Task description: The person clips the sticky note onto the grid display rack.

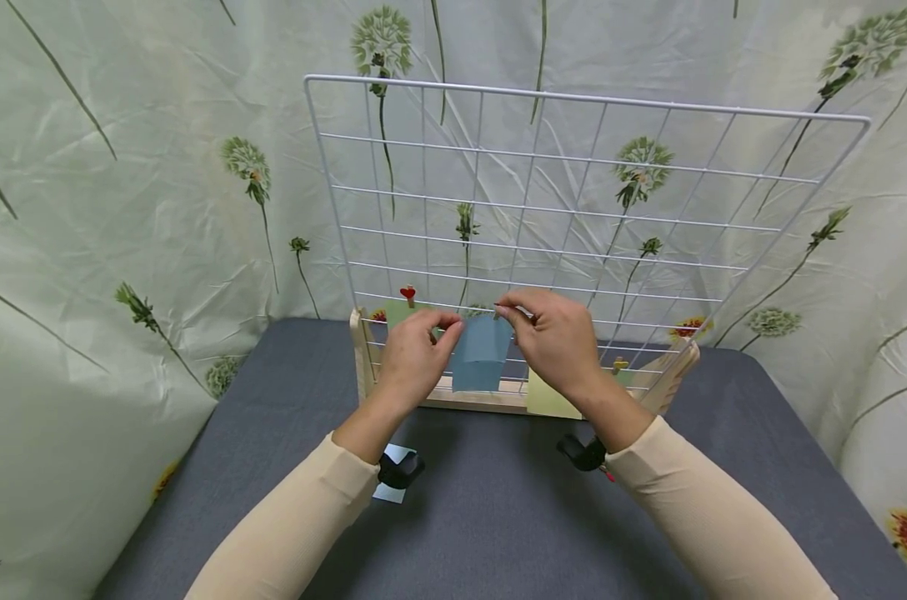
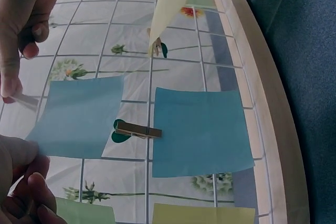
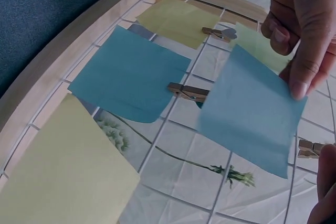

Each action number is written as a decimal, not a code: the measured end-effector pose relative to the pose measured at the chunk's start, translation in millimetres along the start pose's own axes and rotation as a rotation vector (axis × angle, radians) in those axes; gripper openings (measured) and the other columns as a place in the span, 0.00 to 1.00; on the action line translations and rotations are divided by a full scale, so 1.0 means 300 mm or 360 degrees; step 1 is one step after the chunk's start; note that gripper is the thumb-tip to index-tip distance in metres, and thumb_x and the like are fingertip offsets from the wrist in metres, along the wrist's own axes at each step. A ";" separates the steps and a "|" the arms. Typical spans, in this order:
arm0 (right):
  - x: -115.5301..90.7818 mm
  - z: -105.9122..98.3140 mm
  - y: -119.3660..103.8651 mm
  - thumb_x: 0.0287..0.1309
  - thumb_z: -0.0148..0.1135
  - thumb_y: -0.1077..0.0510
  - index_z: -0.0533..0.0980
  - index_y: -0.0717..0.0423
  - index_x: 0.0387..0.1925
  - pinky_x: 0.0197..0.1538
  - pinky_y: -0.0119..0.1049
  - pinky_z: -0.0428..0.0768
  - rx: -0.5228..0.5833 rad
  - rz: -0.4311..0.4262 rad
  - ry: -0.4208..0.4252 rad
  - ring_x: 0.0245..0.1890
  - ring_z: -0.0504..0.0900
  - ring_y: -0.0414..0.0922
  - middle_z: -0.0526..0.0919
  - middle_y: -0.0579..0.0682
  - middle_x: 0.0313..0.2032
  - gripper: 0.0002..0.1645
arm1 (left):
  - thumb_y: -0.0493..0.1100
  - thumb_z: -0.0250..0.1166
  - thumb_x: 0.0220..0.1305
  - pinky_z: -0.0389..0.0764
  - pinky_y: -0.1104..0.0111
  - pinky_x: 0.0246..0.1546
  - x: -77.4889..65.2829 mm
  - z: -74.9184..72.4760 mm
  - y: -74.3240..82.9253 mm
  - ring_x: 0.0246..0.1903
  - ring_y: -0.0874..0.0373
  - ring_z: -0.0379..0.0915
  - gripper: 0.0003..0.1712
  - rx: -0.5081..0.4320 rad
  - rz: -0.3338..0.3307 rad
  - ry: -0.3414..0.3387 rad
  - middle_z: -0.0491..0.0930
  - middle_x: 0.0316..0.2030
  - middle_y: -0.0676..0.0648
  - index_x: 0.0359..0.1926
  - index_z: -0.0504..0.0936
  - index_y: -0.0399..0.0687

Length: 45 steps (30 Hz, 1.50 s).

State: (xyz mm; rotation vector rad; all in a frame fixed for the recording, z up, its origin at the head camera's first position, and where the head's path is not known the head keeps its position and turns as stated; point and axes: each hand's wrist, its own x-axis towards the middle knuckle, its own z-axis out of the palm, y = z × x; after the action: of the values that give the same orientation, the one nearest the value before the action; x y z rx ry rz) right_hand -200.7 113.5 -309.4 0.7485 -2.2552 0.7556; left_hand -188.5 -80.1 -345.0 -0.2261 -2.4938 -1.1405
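My left hand (image 1: 416, 354) pinches a light blue paper square (image 3: 252, 114) by its edge, in front of a white wire grid (image 1: 588, 98). Between the thumb and fingers of my right hand (image 1: 554, 337) is a small wooden clothespin (image 3: 308, 149), close to the paper's upper edge. Just below the held paper, a darker blue square (image 2: 202, 132) hangs on the grid under a wooden clothespin with a green decoration (image 2: 137, 130).
A wooden base (image 1: 479, 400) supports the grid. Pale yellow paper (image 1: 549, 397) and green paper with a red heart clothespin (image 1: 408, 295) hang beside the blue squares. A light blue sheet (image 1: 388, 493) lies on the dark tabletop (image 1: 483, 517) near my left wrist; a patterned curtain (image 1: 198, 83) hangs behind.
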 end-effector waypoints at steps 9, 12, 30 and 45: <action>0.011 0.032 0.008 0.64 0.70 0.57 0.88 0.52 0.38 0.28 0.38 0.78 -0.0023 0.0004 0.0032 0.22 0.84 0.41 0.91 0.50 0.36 0.05 | 0.49 0.66 0.71 0.83 0.61 0.35 0.006 0.008 0.009 0.40 0.53 0.84 0.12 0.0045 0.0011 0.0031 0.88 0.46 0.47 0.48 0.89 0.50; 0.014 0.042 0.007 0.63 0.70 0.58 0.88 0.52 0.38 0.31 0.39 0.80 -0.0072 -0.0036 0.0035 0.27 0.86 0.43 0.91 0.50 0.36 0.04 | 0.48 0.66 0.71 0.84 0.59 0.37 0.008 0.009 0.011 0.44 0.52 0.84 0.12 0.0058 0.0025 0.0042 0.88 0.46 0.47 0.48 0.89 0.49; 0.012 0.050 -0.029 0.69 0.64 0.56 0.87 0.54 0.44 0.39 0.42 0.86 -0.0303 -0.0147 -0.0035 0.41 0.91 0.47 0.91 0.50 0.43 0.10 | 0.47 0.66 0.71 0.85 0.57 0.42 0.013 0.008 0.020 0.45 0.52 0.87 0.11 0.0181 0.0152 0.0119 0.90 0.44 0.47 0.47 0.90 0.49; 0.016 0.036 -0.050 0.71 0.62 0.57 0.86 0.54 0.49 0.38 0.42 0.87 -0.0404 -0.0099 -0.0090 0.43 0.91 0.47 0.91 0.51 0.45 0.12 | 0.48 0.67 0.70 0.85 0.58 0.40 0.008 0.011 0.025 0.43 0.53 0.87 0.11 0.0204 0.0113 0.0131 0.90 0.45 0.48 0.47 0.90 0.50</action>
State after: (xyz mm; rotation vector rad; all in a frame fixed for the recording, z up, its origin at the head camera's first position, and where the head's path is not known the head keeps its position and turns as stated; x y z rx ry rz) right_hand -197.8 94.8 -308.3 0.7206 -2.3107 0.4125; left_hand -189.3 -72.6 -340.9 -0.2256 -2.4546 -0.9387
